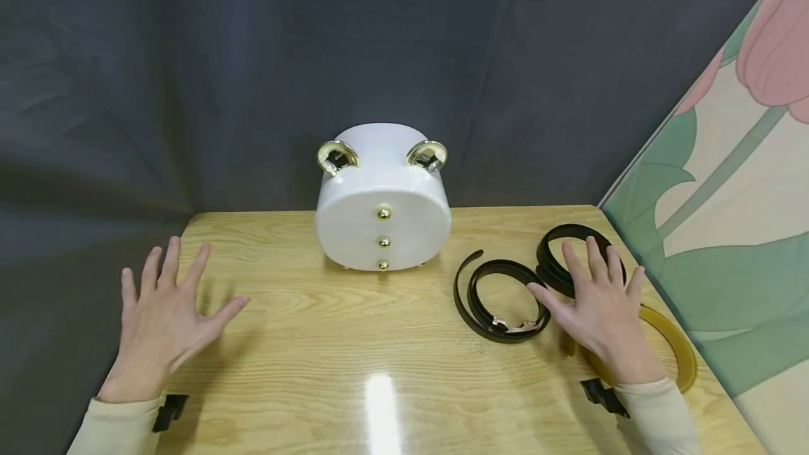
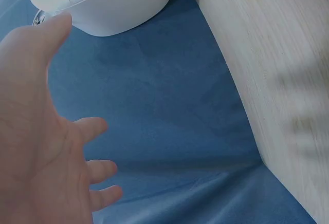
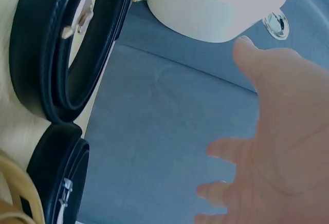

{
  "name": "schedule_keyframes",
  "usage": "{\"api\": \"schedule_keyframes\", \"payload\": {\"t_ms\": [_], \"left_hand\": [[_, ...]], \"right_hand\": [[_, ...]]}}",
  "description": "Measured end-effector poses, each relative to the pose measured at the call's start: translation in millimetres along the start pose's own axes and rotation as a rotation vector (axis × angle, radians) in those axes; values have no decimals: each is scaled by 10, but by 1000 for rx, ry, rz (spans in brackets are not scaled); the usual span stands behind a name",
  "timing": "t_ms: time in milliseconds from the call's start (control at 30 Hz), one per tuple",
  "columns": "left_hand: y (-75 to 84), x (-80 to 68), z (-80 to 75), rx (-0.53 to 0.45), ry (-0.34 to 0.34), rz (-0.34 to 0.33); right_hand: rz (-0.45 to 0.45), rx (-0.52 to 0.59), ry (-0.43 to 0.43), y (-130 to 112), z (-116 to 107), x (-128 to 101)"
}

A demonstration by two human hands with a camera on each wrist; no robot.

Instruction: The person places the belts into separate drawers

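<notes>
My left hand [image 1: 166, 321] hovers over the left side of the table, fingers spread, holding nothing. On the right, my right hand [image 1: 603, 314] is spread the same way above the belts, and its grip is empty. Near it lies a coiled black belt [image 1: 472, 311] with a metal buckle. A second coiled black belt [image 1: 548, 265] sits behind the right hand and is partly covered by it. Under the right wrist a tan belt [image 1: 685, 364] shows in part. At the back stands a white rounded box [image 1: 382, 230] with gold ear-like rings and several gold knobs on its front.
The wooden table [image 1: 284, 371] ends at a dark grey curtain [image 1: 379, 41] behind the box. A flower-patterned cloth [image 1: 746, 230] borders the right edge. Each sleeve has a black strap near the wrist.
</notes>
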State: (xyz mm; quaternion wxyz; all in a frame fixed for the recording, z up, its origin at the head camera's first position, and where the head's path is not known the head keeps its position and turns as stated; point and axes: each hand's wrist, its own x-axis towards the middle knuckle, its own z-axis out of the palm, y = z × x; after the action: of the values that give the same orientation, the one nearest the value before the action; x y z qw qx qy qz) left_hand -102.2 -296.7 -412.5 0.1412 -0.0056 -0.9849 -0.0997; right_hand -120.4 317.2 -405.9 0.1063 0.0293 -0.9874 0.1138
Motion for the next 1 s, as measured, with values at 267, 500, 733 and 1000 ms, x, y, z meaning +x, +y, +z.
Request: {"api": "schedule_keyframes", "payload": {"t_ms": [267,500,733,1000], "left_hand": [[10,6,53,-14,7,1],[26,-4,147,-54,45,18],[99,5,190,-92,103,49],[159,-3,239,-132,194,84]], "right_hand": [[-60,29,89,-81,95,3],[-121,37,150,-204,134,41],[-193,97,254,-281,196,53],[-341,196,434,-366,276,100]]}}
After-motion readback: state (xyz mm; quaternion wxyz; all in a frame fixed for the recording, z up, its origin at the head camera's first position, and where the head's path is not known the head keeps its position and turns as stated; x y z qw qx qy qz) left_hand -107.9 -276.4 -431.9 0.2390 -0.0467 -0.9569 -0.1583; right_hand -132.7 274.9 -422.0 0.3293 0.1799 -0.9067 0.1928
